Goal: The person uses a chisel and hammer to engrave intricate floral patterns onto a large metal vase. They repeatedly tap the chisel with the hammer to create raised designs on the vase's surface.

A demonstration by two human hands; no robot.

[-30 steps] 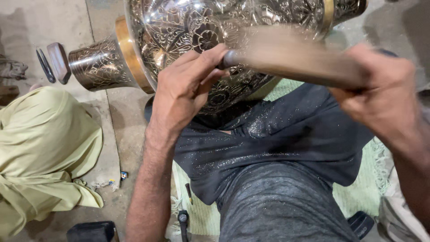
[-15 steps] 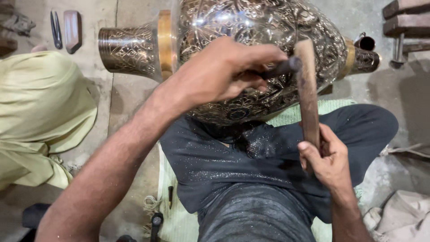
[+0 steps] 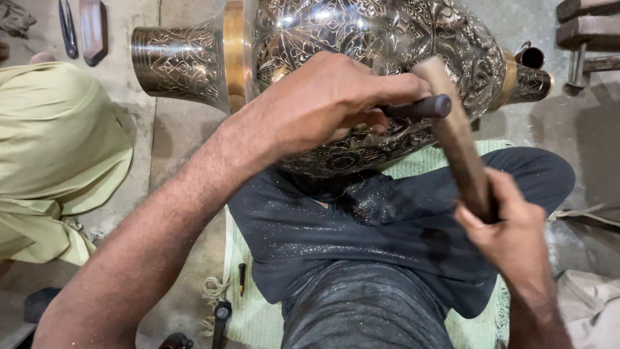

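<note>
A large engraved metal vase [image 3: 361,71] with brass bands lies on its side across my lap, its neck pointing left. My left hand [image 3: 329,103] rests on the vase's belly and grips a dark metal chisel [image 3: 418,107], whose blunt end sticks out to the right. My right hand [image 3: 510,232] holds a wooden mallet stick [image 3: 455,139] upright, its upper end touching the end of the chisel. Dark trousers dusted with metal filings cover my legs [image 3: 387,232] under the vase.
A person in pale yellow-green clothing [image 3: 51,155] sits at the left. Small tools [image 3: 84,29] lie on the concrete floor at top left. Wooden blocks [image 3: 588,26] sit at top right. A green mat [image 3: 258,317] lies under me, with small tools at its left edge.
The view has shifted and steadied over the vase. My left hand keeps the chisel on the vase while my right hand swings the wooden stick down and up against the chisel's end.
</note>
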